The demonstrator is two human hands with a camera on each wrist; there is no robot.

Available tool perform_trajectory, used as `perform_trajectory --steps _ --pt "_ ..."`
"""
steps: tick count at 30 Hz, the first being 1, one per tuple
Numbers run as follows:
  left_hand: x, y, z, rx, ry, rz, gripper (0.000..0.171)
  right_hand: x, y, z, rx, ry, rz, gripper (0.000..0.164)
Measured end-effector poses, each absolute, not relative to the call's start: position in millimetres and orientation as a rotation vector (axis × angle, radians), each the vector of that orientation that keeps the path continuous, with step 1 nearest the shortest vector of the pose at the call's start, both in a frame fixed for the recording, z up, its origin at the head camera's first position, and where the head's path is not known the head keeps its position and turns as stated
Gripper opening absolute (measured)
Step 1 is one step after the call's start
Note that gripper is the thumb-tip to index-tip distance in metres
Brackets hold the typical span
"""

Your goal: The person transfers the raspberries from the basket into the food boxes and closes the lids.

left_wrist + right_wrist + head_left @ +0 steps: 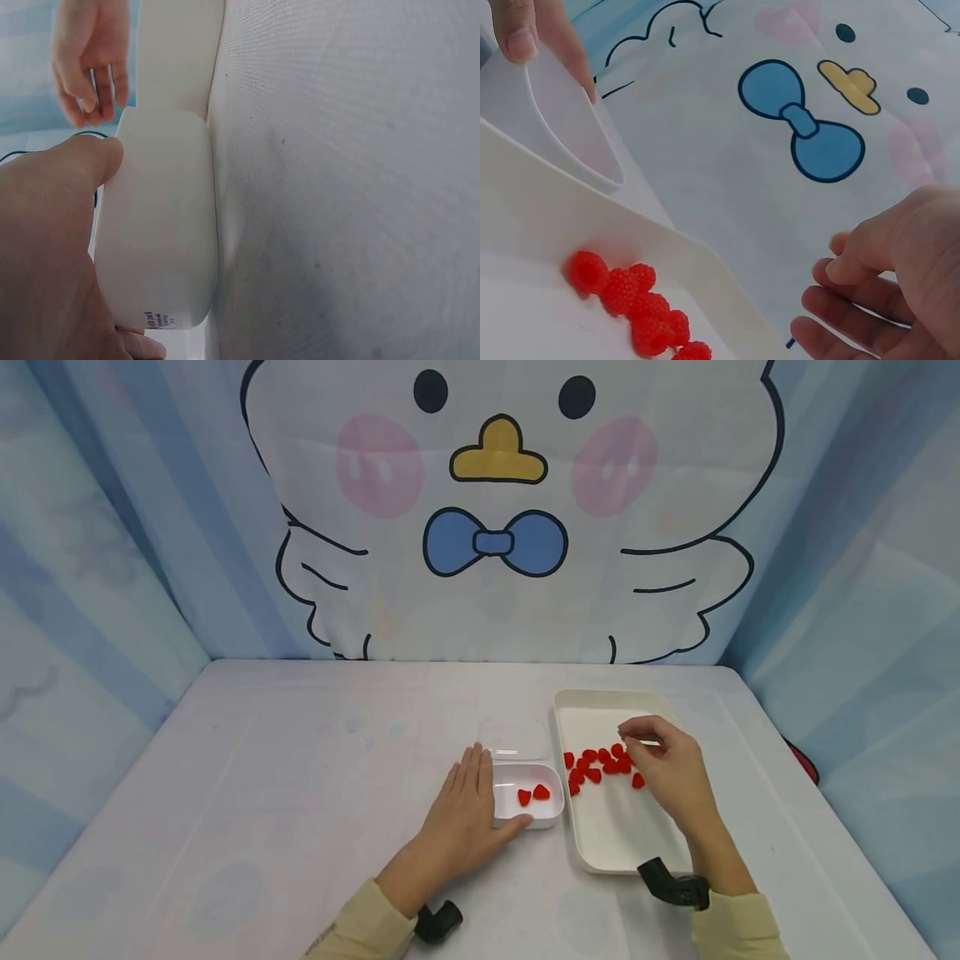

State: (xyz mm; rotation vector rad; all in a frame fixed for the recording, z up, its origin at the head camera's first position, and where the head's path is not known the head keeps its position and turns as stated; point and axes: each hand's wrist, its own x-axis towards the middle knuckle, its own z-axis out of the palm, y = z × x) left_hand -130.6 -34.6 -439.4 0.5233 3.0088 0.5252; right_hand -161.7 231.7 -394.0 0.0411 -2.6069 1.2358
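Observation:
A small white plastic box (504, 814) stands on the table with two red raspberries (541, 792) inside. My left hand (463, 818) rests against it, straight fingers along its left side and the thumb (105, 159) on the near rim. On the right is a shallow cream tray (611, 839) where several raspberries (621, 291) lie in a loose cluster. Above this tray hovers my right hand (667, 768), loosely bent, the thumb close to the index finger. In the right wrist view nothing shows between those fingers.
Behind the box lies a clear lid (513, 739). The tray's left wall stands right beside the box. A white cloth covers the table (247, 810), and printed curtains (495, 610) rise at its back and sides.

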Motion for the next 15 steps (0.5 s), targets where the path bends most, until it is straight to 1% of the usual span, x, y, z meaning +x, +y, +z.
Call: perform_trajectory --steps 15 --pt "-130 -35 -437 0.532 3.005 0.525 0.104 -164 246 -397 -0.088 -2.557 1.283 0.021"
